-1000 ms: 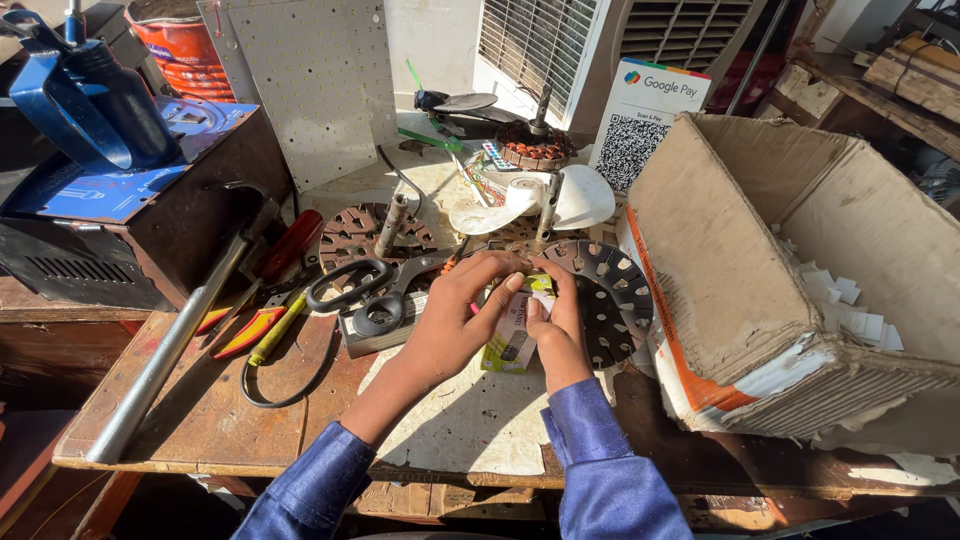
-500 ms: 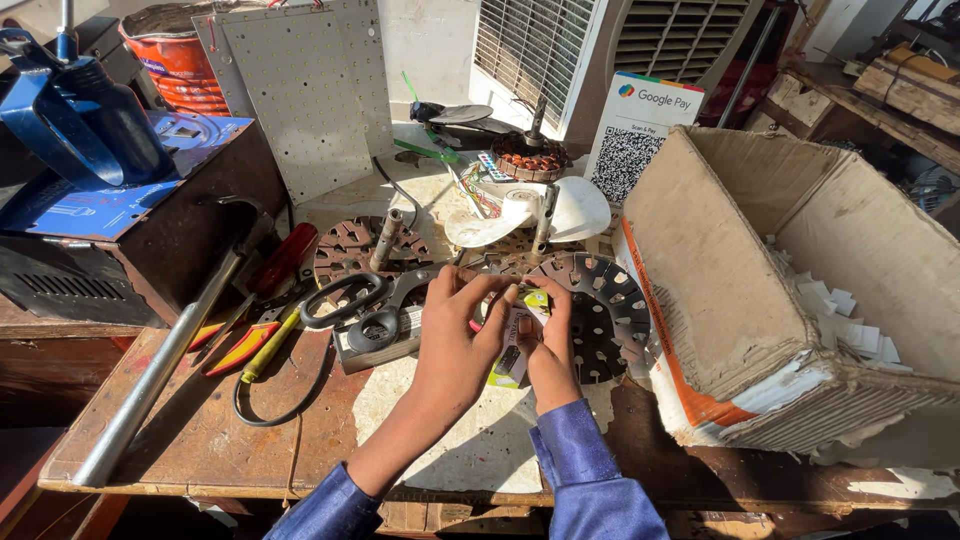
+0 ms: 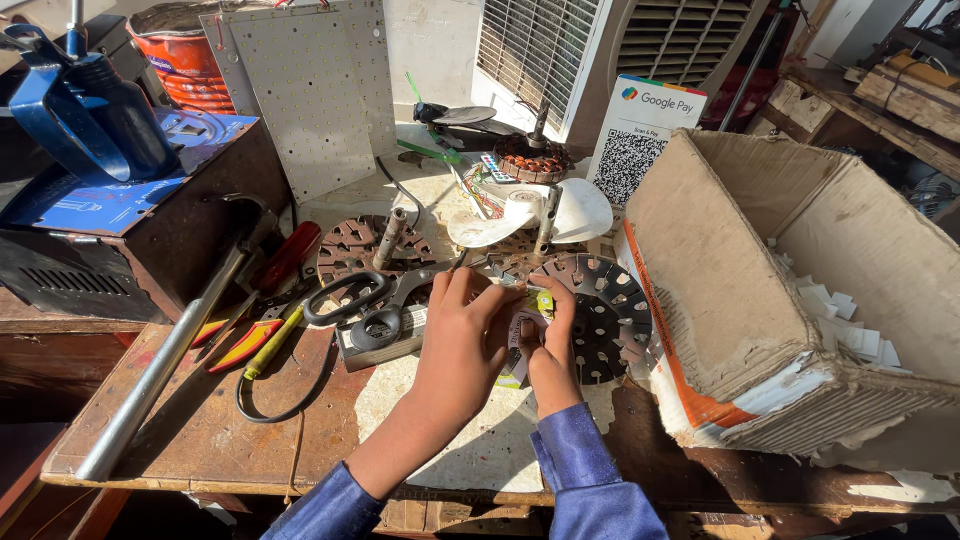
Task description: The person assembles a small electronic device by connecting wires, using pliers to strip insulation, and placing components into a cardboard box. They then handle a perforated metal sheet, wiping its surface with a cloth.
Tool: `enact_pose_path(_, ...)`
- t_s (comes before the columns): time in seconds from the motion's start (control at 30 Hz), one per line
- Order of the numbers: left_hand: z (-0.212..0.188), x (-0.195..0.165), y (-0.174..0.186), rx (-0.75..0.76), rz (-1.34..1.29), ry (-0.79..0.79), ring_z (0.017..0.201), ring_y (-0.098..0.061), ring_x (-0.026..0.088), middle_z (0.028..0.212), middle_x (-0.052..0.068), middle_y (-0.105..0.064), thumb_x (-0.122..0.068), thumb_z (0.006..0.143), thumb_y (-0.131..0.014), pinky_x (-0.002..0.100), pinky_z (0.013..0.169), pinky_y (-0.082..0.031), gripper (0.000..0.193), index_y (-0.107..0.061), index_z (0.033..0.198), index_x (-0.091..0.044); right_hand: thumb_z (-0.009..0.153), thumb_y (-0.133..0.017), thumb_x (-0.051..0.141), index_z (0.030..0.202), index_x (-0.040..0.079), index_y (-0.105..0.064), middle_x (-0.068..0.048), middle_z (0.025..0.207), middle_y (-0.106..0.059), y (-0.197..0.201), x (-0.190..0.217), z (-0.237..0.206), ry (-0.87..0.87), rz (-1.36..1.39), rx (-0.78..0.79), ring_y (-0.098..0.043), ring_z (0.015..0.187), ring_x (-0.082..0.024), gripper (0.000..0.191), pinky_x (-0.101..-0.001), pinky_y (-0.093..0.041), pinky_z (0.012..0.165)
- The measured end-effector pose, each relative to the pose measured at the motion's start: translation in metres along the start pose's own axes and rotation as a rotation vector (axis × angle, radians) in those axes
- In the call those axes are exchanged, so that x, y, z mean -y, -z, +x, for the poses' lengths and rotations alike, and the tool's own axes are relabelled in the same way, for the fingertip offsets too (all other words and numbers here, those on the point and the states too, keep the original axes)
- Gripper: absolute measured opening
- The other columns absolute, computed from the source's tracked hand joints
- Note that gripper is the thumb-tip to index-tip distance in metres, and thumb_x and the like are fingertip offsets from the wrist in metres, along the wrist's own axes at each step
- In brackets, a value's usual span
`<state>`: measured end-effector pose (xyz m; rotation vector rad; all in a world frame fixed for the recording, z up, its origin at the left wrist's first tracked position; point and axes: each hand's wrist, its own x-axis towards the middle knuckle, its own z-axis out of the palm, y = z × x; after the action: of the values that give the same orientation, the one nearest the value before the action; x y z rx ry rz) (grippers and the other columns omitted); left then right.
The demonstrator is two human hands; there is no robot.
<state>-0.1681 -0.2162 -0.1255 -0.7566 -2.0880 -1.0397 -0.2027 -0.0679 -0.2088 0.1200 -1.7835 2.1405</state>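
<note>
At the near edge, two blue sleeves (image 3: 570, 470) come up from the bottom over the worn wooden workbench (image 3: 200, 440). The left hand (image 3: 462, 345) and the right hand (image 3: 548, 350) are close together over the middle of the bench, fingers touching, and both pinch a small yellow-green packet (image 3: 543, 301) between the fingertips. The left hand covers most of it, so I cannot tell how firm each grip is. The packet is held just above a pale sheet (image 3: 460, 420) on the bench, right beside the round slotted metal disc (image 3: 600, 310), which lies to the right of the hands.

To the left of the hands lie black-handled scissors (image 3: 360, 300) on a small flat box (image 3: 385, 340), near a black cable loop (image 3: 270, 395). Further left there are pliers with yellow and red handles (image 3: 245, 345), a red-handled screwdriver (image 3: 285, 258) and a long grey metal pipe (image 3: 165, 365) that runs diagonally toward the near left corner.

On the right stands a big open cardboard box (image 3: 720, 290), tilted on its side, with small white pieces (image 3: 840, 320) inside.

Behind the hands is a second slotted disc with a shaft (image 3: 375, 245), and a white fan blade part (image 3: 520, 215). Farther, a wound copper motor core (image 3: 535, 160) stands near a card with a square code (image 3: 640, 135). At the far left, a blue oil can (image 3: 95, 105) sits on a dark metal case (image 3: 130, 230), with a perforated grey panel (image 3: 315, 95) and a red bucket (image 3: 180, 50) behind. At the far middle is the grille of an air cooler (image 3: 600, 45).
</note>
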Motion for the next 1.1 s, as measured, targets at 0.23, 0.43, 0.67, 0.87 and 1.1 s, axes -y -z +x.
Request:
enact_pose_path(0.23, -0.005, 0.003, 0.006, 0.109, 0.458, -0.334, 0.111, -0.053, 0.035, 0.108, 0.015, -0.058, -0.014, 0.076, -0.067, 0.045, 0.095, -0.043, 0.046, -0.065, 0.120, -0.002, 0.103, -0.049, -0.007, 0.141, 0.019, -0.050, 0.000, 0.136, -0.056, 0.009, -0.022, -0.001, 0.235, -0.046, 0.053, -0.059, 0.118, -0.012, 0.045, -0.0240, -0.048, 0.102)
enact_pose_path(0.43, -0.008, 0.006, 0.007, 0.207, 0.435, -0.339, 0.108, -0.052, 0.035, 0.110, 0.016, -0.058, -0.015, 0.079, -0.067, 0.046, 0.093, -0.042, 0.037, -0.066, 0.114, -0.003, 0.096, -0.063, 0.013, 0.143, 0.015, -0.051, -0.005, 0.134, -0.058, 0.024, -0.022, 0.009, 0.132, -0.011, 0.138, -0.056, 0.124, -0.014, 0.048, -0.0292, -0.042, 0.108)
enact_pose_path(0.67, -0.011, 0.009, 0.008, 0.007, 0.174, -0.273, 0.113, -0.053, 0.038, 0.117, 0.017, -0.058, -0.004, 0.073, -0.068, 0.047, 0.092, -0.045, 0.036, -0.069, 0.108, -0.007, 0.103, -0.051, 0.031, 0.135, 0.010, -0.054, -0.006, 0.131, -0.058, -0.001, 0.001, -0.008, -0.005, -0.004, -0.075, -0.055, 0.122, -0.015, 0.038, -0.0308, -0.040, 0.108)
enact_pose_path(0.87, -0.015, 0.015, 0.005, 0.135, 0.058, -0.228, 0.109, -0.057, 0.035, 0.122, 0.014, -0.060, 0.002, 0.077, -0.068, 0.045, 0.093, -0.049, 0.037, -0.065, 0.113, -0.003, 0.105, -0.050, 0.027, 0.132, 0.008, -0.057, -0.006, 0.119, -0.061, -0.003, -0.008, -0.009, 0.089, 0.048, -0.075, -0.057, 0.109, -0.017, 0.034, -0.0318, -0.045, 0.099)
enact_pose_path(1.1, -0.011, 0.017, 0.007, 0.106, -0.095, -0.172, 0.113, -0.056, 0.042, 0.129, 0.021, -0.056, 0.002, 0.075, -0.069, 0.047, 0.091, -0.047, 0.038, -0.062, 0.112, -0.003, 0.108, -0.045, 0.027, 0.133, 0.008, -0.055, -0.006, 0.120, -0.059, -0.006, -0.011, -0.013, 0.174, -0.087, -0.110, -0.054, 0.110, -0.016, 0.032, -0.0309, -0.043, 0.101)
